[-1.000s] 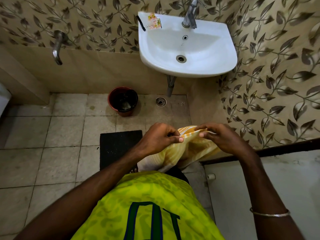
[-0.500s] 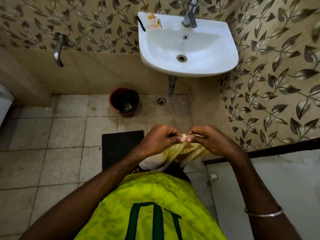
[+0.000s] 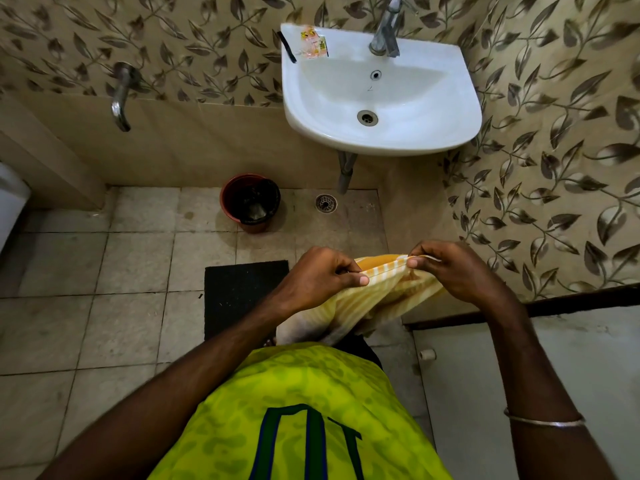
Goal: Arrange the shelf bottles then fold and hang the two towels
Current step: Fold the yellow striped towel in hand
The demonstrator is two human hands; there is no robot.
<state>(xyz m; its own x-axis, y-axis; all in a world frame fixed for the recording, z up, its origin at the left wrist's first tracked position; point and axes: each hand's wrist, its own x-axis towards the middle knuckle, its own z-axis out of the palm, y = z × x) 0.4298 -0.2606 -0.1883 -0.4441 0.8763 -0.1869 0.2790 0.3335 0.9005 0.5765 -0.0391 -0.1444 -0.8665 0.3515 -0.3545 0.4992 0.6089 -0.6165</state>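
From your head camera, your left hand (image 3: pixel 320 278) and right hand (image 3: pixel 457 271) each pinch the top edge of the yellow striped towel (image 3: pixel 377 296), thumb against fingers, with a short span of hem stretched between them; the rest of the cloth hangs bunched below your hands, in front of your green shirt (image 3: pixel 298 410), above the floor near the black mat (image 3: pixel 242 296). The risk I see is a crooked fold: the pinch points look close together and the hanging part is gathered, so if the corners are not truly matched the layers will skew, and a loose pinch could let the hem slide out and drop the towel onto the tiled floor (image 3: pixel 104 306), which looks stained and possibly damp. The towel reads as thin, soft woven cotton with pale and orange-yellow stripes, limp and quick to crease. The floor tiles are hard, mottled stone-grey; the mat is coarse and dark; the white sink (image 3: pixel 433 133) on the back wall is smooth glazed ceramic.
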